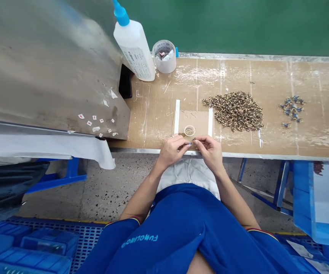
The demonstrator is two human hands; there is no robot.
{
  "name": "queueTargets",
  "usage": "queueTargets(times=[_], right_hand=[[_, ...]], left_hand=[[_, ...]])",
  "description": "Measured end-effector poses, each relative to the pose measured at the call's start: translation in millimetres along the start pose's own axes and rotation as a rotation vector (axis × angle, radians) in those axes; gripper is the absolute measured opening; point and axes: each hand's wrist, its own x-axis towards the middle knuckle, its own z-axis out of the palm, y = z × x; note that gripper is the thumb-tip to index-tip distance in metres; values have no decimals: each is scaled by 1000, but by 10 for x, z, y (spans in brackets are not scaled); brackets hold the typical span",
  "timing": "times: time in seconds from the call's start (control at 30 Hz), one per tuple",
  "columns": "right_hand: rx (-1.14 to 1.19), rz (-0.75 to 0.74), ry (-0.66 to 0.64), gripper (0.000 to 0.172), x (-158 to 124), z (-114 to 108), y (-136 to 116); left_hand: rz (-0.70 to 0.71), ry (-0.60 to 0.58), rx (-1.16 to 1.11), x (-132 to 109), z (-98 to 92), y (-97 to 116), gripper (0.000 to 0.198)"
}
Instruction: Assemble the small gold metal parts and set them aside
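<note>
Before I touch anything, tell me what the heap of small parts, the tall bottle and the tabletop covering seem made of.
Heap of small parts: probably metal, glinting gold and dark, though coated plastic is possible.
Tall bottle: likely plastic, smooth and whitish, with a blue nozzle.
Tabletop covering: looks like brown cardboard under clear tape or film, given glossy streaks.

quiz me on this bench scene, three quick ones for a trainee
1. Multiple choice: where is the large heap of small parts relative to the smaller cluster? (a) to its right (b) to its left (c) on top of it
2. True or false: the white bottle stands upright.
3. Short answer: which of the person's hands is nearer the large heap?

Key: 1. b; 2. true; 3. the right hand.
</note>
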Motion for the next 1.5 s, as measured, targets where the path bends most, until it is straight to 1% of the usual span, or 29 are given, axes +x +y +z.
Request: queueTargets(times=[0.17, 0.3, 0.43, 0.63, 0.83, 0.97, 1.13, 1.3, 1.4, 1.5], right_hand=[[-74, -30, -54, 31, -3, -19, -5], [-124, -51, -62, 30, -19, -27, -16], [-140, -63, -79, 26, -20, -26, -53], [-148, -48, -100, 26, -9, -35, -90], [-143, -62, -104, 26, -11, -28, -92], [-141, -72, -161, 29, 6, -58, -94], [-139, -64, -224, 30, 44, -111, -99], [-171, -58, -285, 26, 63, -136, -121], [-227, -90, -293, 24, 53, -131, -137], [-315, -159, -283, 20, 39, -128, -159]], left_hand=[[-34, 0, -3, 10, 6, 29, 27], [-32, 4, -7, 9, 6, 40, 26], [-30, 13, -28, 9, 1, 34, 24], [-72, -14, -78, 11, -20, 37, 26], [-46, -3, -63, -8, -12, 23, 26], [-27, -2, -27, -17, -2, 4, 29], [45, -8, -14, -24, -4, -20, 33], [24, -49, 4, -41, 4, -47, 39], [19, -58, 7, -49, 7, -55, 39], [25, -60, 19, -52, 0, -49, 40]])
